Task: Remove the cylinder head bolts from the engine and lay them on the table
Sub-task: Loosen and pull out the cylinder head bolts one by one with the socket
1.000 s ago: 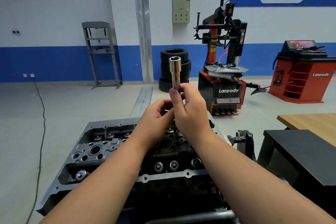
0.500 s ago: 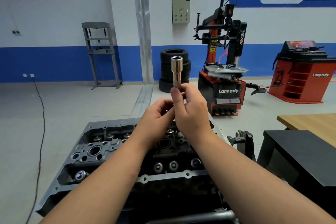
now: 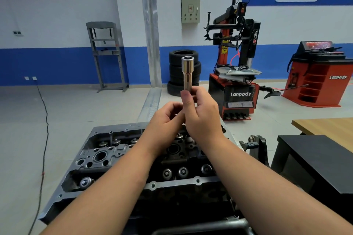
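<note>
A long chrome socket (image 3: 187, 71) stands upright above the engine, open end up. My right hand (image 3: 202, 118) grips its lower part between thumb and fingers. My left hand (image 3: 165, 120) is curled just below and left of it, fingertips at something small and metallic under the socket; what it holds is hidden. Beneath both hands sits the grey cylinder head (image 3: 107, 158) with valve springs and bolt holes showing. My forearms cover much of its middle.
A black stand (image 3: 313, 160) and a wooden table (image 3: 328, 128) are at the right. A black clamp bracket (image 3: 255, 145) sits beside the engine. Behind stand a tyre changer (image 3: 236, 74), stacked tyres (image 3: 176, 74), a red balancer (image 3: 319, 74) and a grey press frame (image 3: 107, 55).
The socket and both hands have stayed almost still, with only a slight shift to the right and down.
</note>
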Demonstrator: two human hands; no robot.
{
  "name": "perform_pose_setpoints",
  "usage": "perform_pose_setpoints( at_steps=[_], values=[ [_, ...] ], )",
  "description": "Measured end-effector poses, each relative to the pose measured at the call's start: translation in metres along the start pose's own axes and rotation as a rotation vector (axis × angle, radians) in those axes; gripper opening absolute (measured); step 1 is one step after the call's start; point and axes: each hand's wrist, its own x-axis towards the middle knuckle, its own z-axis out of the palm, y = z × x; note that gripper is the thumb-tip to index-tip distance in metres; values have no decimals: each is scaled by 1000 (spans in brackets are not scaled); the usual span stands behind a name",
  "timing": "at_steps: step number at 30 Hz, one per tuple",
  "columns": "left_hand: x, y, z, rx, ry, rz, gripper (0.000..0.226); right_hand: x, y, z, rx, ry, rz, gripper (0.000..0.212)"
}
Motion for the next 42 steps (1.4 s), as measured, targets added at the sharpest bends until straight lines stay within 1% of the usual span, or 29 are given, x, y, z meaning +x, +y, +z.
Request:
perform_pose_setpoints(
  at_steps=[2, 4, 7, 9, 12, 14, 16, 17, 20, 22, 24, 26, 28, 31, 32, 35, 37, 38, 40, 42],
  values=[
    [-1, 0, 0, -1, -16, 0, 24, -1, 1, 1, -6, -18, -2, 26],
    [-1, 0, 1, 21, -21, 10, 20, -1, 0, 1, -4, -17, 8, 30],
    [0, 2, 1, 34, -35, 32, 18, -1, 0, -1, 11, -5, 9, 15],
    [0, 3, 1, 21, -42, 32, 19, -1, -1, -1, -5, 24, 1, 17],
    [0, 2, 1, -10, -22, 9, 22, -1, -1, 2, 26, 48, 6, 10],
    [0, 1, 1, -24, -26, -3, 21, 0, 0, 2, 54, 4, 48, 18],
    [-1, 2, 1, -10, -49, -4, 22, 0, 2, 2, 34, -27, 49, 29],
    [-2, 2, 1, 8, -53, 3, 21, 0, 2, 2, 31, -25, 43, 31],
    [-2, 6, 1, 40, -58, 30, 16, -1, -1, 1, 49, -10, 19, 27],
    [-2, 8, 2, 42, -56, 39, 14, -1, -2, 0, 32, 4, 18, 30],
    [-2, 7, 2, 26, -36, 35, 13, 0, -2, 0, 45, 41, 31, 20],
    [-1, 5, 2, 12, -11, 29, 14, 1, -2, -1, 64, 42, 41, 11],
    [-1, 3, 1, -9, -3, 20, 16, 2, -1, 0, 83, -10, 58, 13],
    [-2, 4, 0, -15, -46, 7, 21, 1, -1, 1, 79, -53, 75, 27],
    [-2, 4, 0, 1, -55, 12, 21, 1, -1, 1, 82, -53, 70, 28],
    [-3, 6, 2, 19, -61, 31, 17, 0, -2, 0, 66, -41, 25, 22],
    [-2, 7, 2, 21, -51, 41, 15, -1, -1, -1, 35, -2, 32, 27],
    [-2, 6, 2, 18, -41, 41, 14, -1, 0, -1, 27, 27, 39, 26],
    [-1, 4, 2, 4, -15, 37, 15, -1, 1, 0, 16, 58, 28, 18],
    [0, 2, 1, -18, 5, 20, 16, -1, 1, 1, 15, 36, 17, 13]
  ],
)
